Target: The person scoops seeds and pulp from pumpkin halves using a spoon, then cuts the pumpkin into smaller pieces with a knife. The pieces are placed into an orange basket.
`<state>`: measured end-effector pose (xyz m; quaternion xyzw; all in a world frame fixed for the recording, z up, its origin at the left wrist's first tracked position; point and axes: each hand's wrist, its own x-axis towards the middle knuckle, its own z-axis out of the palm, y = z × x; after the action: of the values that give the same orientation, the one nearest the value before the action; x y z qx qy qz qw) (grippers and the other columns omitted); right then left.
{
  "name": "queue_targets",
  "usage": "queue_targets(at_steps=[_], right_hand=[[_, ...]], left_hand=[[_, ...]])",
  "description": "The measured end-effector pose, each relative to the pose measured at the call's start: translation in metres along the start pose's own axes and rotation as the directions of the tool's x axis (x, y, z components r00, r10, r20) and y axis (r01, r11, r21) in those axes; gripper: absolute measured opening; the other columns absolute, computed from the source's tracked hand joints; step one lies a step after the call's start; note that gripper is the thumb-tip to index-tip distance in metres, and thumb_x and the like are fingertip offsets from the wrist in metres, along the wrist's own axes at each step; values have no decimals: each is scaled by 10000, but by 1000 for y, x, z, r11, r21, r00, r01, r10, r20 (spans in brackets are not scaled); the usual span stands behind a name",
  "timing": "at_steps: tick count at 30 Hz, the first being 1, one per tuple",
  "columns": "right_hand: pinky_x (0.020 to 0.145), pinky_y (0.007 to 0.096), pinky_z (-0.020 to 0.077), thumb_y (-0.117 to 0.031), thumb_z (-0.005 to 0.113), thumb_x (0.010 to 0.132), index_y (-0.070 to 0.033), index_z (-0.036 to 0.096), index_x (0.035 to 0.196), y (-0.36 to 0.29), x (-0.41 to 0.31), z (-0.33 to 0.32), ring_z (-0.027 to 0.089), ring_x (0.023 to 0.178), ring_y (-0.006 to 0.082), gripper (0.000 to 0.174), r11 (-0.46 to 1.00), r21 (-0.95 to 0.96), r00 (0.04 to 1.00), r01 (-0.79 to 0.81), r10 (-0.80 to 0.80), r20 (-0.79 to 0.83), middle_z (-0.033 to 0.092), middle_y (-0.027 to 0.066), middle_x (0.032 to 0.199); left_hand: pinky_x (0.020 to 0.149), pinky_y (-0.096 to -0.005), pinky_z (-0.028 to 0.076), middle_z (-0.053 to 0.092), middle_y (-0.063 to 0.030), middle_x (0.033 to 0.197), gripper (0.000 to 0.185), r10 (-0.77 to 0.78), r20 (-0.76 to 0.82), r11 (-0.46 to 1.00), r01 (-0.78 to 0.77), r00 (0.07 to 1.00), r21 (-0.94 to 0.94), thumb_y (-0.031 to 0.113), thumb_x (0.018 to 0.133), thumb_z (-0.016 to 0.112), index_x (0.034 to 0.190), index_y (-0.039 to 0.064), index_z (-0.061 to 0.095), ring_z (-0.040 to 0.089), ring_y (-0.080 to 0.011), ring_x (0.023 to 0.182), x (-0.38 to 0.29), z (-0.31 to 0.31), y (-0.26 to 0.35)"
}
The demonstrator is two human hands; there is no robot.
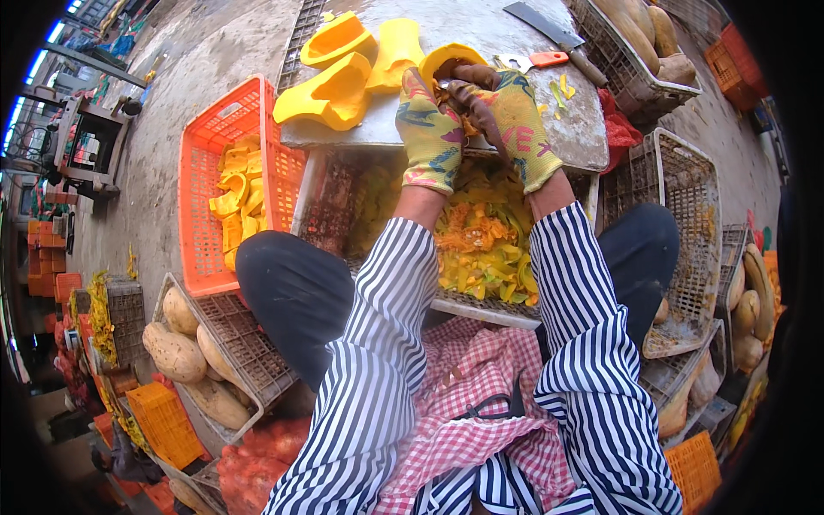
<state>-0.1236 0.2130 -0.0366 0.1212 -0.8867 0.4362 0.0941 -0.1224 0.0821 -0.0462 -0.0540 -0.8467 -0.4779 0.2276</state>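
Observation:
Both hands wear yellow patterned gloves with brown coated fingers and meet over the near edge of a pale work board (360, 136). My left hand (430, 132) grips a peeled, hollowed squash piece (456, 54) from its left side. Against the same piece, the curled fingers of my right hand (512, 116) press at its hollow, where orange pulp shows. The gloves hide most of the piece. Three peeled squash pieces (331, 96) lie to the left on the board. Right of my hands are an orange-handled peeler (547, 59) and a cleaver (544, 24).
Below my hands, a crate (479, 312) between my knees holds peelings and seed pulp (476, 225). An orange basket (193, 193) with cut squash stands left. Crates of whole squash (174, 351) flank me, with another crate (689, 193) tilted at right.

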Motion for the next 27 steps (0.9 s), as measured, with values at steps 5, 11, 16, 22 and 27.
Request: queue_targets(at_steps=[5, 11, 16, 22, 27], right_hand=[[851, 328, 543, -191, 640, 954, -26, 621, 1250, 21, -7, 4, 679, 1008, 224, 340, 957, -265, 993, 119, -119, 19, 687, 129, 1138], [768, 395, 540, -235, 581, 975, -26, 684, 1087, 26, -7, -5, 685, 904, 297, 259, 956, 160, 912, 245, -172, -372, 705, 174, 989], [796, 367, 532, -205, 594, 962, -38, 679, 1163, 6, -7, -11, 686, 930, 271, 275, 980, -12, 939, 196, -191, -287, 713, 169, 1011], [765, 407, 532, -299, 598, 961, 25, 691, 1050, 10, -6, 4, 685, 884, 354, 349, 996, -75, 947, -56, 30, -320, 705, 223, 977], [750, 470, 524, -382, 611, 946, 65, 692, 957, 26, -23, -4, 684, 853, 397, 455, 984, -143, 973, -106, 73, -220, 695, 261, 897]], left_hand=[[943, -422, 496, 616, -334, 1174, 524, 50, -31, 998, -48, 998, 40, 19, 827, 602, 1304, -161, 482, 614, -453, 1080, 2, 4, 2], [936, -425, 496, 617, -342, 1157, 508, 66, -101, 981, -46, 993, 191, 25, 841, 592, 1295, -175, 478, 609, -471, 1066, 3, 12, 2], [892, -453, 501, 618, -315, 1121, 473, 34, 10, 969, -36, 999, 246, 47, 847, 597, 1265, -146, 489, 615, -452, 1027, 6, 19, -1], [864, -469, 507, 619, -298, 1110, 465, 74, -22, 973, -67, 997, 222, 53, 836, 604, 1251, -127, 498, 620, -444, 1001, 2, 21, 5], [845, -466, 513, 629, -286, 1077, 436, 162, -82, 951, -133, 983, 278, 72, 858, 607, 1241, -114, 512, 628, -440, 981, -1, 23, 12]])
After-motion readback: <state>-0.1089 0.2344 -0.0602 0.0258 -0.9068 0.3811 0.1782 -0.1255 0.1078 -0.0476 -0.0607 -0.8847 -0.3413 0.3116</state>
